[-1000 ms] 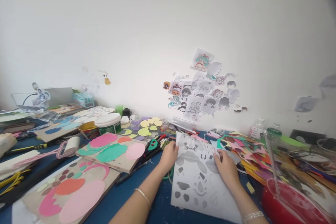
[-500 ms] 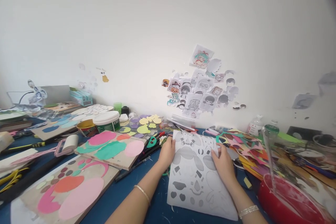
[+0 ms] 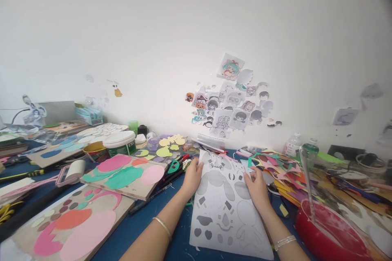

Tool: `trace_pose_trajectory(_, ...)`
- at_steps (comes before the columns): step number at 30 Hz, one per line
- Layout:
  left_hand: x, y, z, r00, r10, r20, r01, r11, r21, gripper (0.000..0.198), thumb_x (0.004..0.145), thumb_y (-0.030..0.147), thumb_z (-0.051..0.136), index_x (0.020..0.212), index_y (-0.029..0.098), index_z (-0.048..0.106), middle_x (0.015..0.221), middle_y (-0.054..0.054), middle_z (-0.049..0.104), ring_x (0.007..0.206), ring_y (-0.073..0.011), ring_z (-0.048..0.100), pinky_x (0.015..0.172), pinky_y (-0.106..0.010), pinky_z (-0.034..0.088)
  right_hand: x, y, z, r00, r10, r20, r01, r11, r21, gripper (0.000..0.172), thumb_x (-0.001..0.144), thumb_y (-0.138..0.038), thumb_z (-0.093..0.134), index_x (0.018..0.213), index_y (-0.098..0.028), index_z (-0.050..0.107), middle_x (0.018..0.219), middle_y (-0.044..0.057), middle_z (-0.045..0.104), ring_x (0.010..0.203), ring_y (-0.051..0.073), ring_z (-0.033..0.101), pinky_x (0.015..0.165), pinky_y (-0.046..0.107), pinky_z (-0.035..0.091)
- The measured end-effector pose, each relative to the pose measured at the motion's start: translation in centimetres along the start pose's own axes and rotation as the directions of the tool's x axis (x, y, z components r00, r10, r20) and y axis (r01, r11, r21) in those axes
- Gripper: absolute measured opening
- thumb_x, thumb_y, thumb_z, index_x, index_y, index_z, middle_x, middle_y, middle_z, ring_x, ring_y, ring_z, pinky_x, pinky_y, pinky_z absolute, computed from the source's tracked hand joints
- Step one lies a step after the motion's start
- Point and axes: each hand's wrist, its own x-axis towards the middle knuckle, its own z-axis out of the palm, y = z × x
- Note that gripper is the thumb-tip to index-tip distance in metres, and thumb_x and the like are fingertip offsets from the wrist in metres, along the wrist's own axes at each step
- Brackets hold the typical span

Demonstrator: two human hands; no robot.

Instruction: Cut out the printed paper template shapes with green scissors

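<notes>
A white printed sheet [image 3: 228,212] with grey cut-out shapes hangs tilted over the blue table. My left hand [image 3: 192,177] pinches its upper left edge, with the thumb on the front. At the upper right edge, my right hand [image 3: 256,185] is closed on the same sheet. Just left of my left hand lie a green semicircular protractor-like piece [image 3: 173,166] and several pens. Beyond my right hand is a heap of coloured paper scraps [image 3: 286,171].
To the left are boards [image 3: 150,193] with coloured paper shapes, a paint roller [image 3: 75,171] and a white-lidded tub [image 3: 119,140]. A red bowl [image 3: 332,232] with a stick stands at the right. Drawings [image 3: 234,98] hang on the wall behind.
The view has turned slightly right, so everything sits a little further left. Both hands keep hold of the sheet, with little other movement.
</notes>
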Motion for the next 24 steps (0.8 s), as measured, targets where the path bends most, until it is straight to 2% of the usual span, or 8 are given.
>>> trace_pose_trajectory(10, -0.28, 0.19, 0.07, 0.999, 0.037, 0.001, -0.037, 0.999, 0.015, 0.016, 0.080, 0.031, 0.038, 0.072, 0.019, 0.045, 0.051, 0.007, 0.035, 0.051, -0.0117, 0.040, 0.052, -0.022, 0.031, 0.12, 0.43, 0.08, 1.000, -0.027, -0.001, 0.027, 1.000, -0.017, 0.044, 0.072, -0.039, 0.045, 0.106, -0.012, 0.043, 0.068, 0.001, 0.052, 0.059, 0.019, 0.050, 0.060, 0.029, 0.039)
trace_pose_trajectory(20, -0.43, 0.22, 0.13, 1.000, 0.005, 0.026, -0.007, 0.996, 0.090, 0.014, 0.079, 0.031, 0.040, 0.075, 0.019, 0.047, 0.054, 0.005, 0.041, 0.055, -0.0132, 0.046, 0.053, -0.022, 0.032, -0.05, -0.14, -0.23, 0.999, -0.054, 0.000, 0.053, 0.991, -0.119, 0.040, 0.073, -0.035, 0.041, 0.106, -0.013, 0.044, 0.071, 0.002, 0.052, 0.062, 0.019, 0.051, 0.058, 0.028, 0.038)
trace_pose_trajectory(24, -0.40, 0.04, 0.25, 1.000, 0.007, 0.030, -0.010, 0.995, 0.103, 0.015, 0.080, 0.032, 0.039, 0.074, 0.019, 0.046, 0.052, 0.005, 0.039, 0.054, -0.0138, 0.046, 0.053, -0.022, 0.031, -0.05, -0.28, -0.35, 0.998, -0.055, 0.012, 0.056, 0.987, -0.151, 0.041, 0.073, -0.036, 0.040, 0.107, -0.013, 0.044, 0.074, 0.004, 0.053, 0.066, 0.021, 0.052, 0.057, 0.028, 0.038)
